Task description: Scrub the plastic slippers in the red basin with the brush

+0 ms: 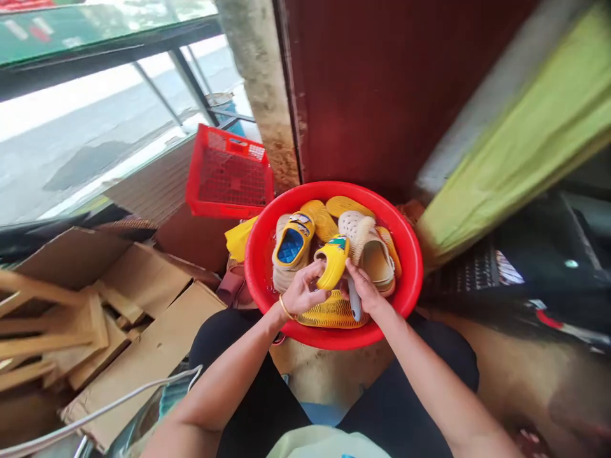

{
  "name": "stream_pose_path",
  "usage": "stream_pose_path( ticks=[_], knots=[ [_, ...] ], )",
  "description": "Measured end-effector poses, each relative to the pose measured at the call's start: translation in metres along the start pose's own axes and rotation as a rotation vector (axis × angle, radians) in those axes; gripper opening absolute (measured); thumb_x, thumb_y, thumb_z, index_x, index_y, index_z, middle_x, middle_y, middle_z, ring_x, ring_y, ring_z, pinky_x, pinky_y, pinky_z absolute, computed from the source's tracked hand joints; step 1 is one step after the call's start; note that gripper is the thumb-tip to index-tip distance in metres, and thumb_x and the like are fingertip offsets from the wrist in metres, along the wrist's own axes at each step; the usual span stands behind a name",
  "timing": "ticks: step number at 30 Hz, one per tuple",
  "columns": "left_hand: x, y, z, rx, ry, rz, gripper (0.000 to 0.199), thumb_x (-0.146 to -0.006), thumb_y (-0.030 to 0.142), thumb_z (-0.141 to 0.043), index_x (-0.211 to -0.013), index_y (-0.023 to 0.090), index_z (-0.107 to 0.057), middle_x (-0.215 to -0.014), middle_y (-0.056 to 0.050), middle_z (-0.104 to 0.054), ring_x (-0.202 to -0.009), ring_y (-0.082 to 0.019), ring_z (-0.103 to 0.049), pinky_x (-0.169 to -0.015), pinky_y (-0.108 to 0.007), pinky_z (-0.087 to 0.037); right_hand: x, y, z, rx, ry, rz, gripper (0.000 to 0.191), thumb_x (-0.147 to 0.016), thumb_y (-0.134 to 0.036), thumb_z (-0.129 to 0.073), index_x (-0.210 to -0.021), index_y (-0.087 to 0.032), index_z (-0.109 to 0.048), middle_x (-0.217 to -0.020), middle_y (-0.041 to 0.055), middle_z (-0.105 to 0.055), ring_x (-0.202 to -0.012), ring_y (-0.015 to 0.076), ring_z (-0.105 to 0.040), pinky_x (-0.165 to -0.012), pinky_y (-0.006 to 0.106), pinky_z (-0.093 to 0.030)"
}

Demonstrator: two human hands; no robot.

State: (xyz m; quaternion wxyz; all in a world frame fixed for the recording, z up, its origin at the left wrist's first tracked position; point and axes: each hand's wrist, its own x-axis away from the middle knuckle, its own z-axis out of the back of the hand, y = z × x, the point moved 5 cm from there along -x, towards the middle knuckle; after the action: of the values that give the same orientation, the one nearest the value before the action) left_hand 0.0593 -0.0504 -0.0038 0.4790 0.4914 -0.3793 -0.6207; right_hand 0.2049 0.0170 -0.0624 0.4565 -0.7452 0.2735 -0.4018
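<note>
A round red basin (pixel 413 267) stands between my knees with several shoes in it. My left hand (pixel 305 291) grips a small yellow shoe (pixel 333 261) with a green figure on its toe. Against the shoe's right side, my right hand (pixel 365 289) is closed round the grey handle of a brush (pixel 354 301); the brush's head is hidden. A yellow clog with a blue lining (pixel 292 245) lies at the basin's left, and a beige clog (pixel 377 259) at the right. Under my hands a yellow shoe shows its ridged sole (pixel 329 312). More yellow soles (pixel 348 205) lie at the back.
Behind the basin at left is a red plastic crate (pixel 231 175). Cardboard (pixel 162 343) and wooden pieces (pixel 52 318) fill the left. A dark red panel (pixel 382 83) rises behind the basin, with a yellow-green cloth (pixel 515 140) at its right. Pink footwear (pixel 231 286) is beside the basin.
</note>
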Motion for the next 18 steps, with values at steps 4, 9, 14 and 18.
stream_pose_path(
  ticks=[4, 9, 14, 18],
  knots=[
    [0.000, -0.005, -0.003, -0.100, -0.022, -0.051, 0.027, -0.082, 0.042, -0.068, -0.076, 0.019, -0.056, -0.091, -0.006, -0.066, -0.094, -0.024, -0.062, -0.103, -0.046, -0.044, -0.004, -0.002, 0.000, -0.024, -0.013, -0.055, 0.060, -0.074, -0.080, -0.071, -0.085, -0.022, -0.059, -0.060, -0.0048, -0.056, -0.042, 0.0106, -0.046, -0.038, 0.025, -0.036],
    [-0.002, -0.021, -0.015, -0.165, -0.117, -0.019, 0.025, -0.081, 0.038, -0.075, -0.096, 0.020, -0.068, -0.120, -0.012, -0.072, -0.137, -0.036, -0.052, -0.124, -0.057, -0.022, -0.002, -0.029, 0.020, 0.289, 0.164, 0.180, 0.050, -0.072, -0.065, -0.080, -0.084, -0.020, -0.061, -0.065, -0.0023, -0.060, -0.046, 0.0128, -0.050, -0.041, 0.027, -0.042],
    [-0.010, -0.045, -0.008, 0.399, 0.162, 0.222, 0.081, -0.080, 0.047, -0.081, -0.151, 0.024, -0.049, -0.148, -0.017, -0.057, -0.134, -0.034, -0.056, -0.112, -0.053, -0.044, 0.018, -0.052, 0.015, 0.865, 0.428, 0.733, 0.067, -0.070, -0.068, -0.079, -0.113, -0.018, -0.065, -0.107, 0.0135, -0.075, -0.094, 0.0308, -0.072, -0.085, 0.046, -0.061],
    [-0.022, -0.040, -0.010, 0.694, 0.148, 0.265, 0.103, -0.071, 0.041, -0.091, -0.159, 0.028, -0.040, -0.152, -0.017, -0.055, -0.136, -0.035, -0.055, -0.112, -0.053, -0.044, 0.026, -0.047, 0.012, 1.047, 0.516, 0.924, 0.072, -0.077, -0.069, -0.075, -0.120, -0.012, -0.065, -0.113, 0.0211, -0.074, -0.109, 0.0367, -0.071, -0.095, 0.052, -0.058]
  ],
)
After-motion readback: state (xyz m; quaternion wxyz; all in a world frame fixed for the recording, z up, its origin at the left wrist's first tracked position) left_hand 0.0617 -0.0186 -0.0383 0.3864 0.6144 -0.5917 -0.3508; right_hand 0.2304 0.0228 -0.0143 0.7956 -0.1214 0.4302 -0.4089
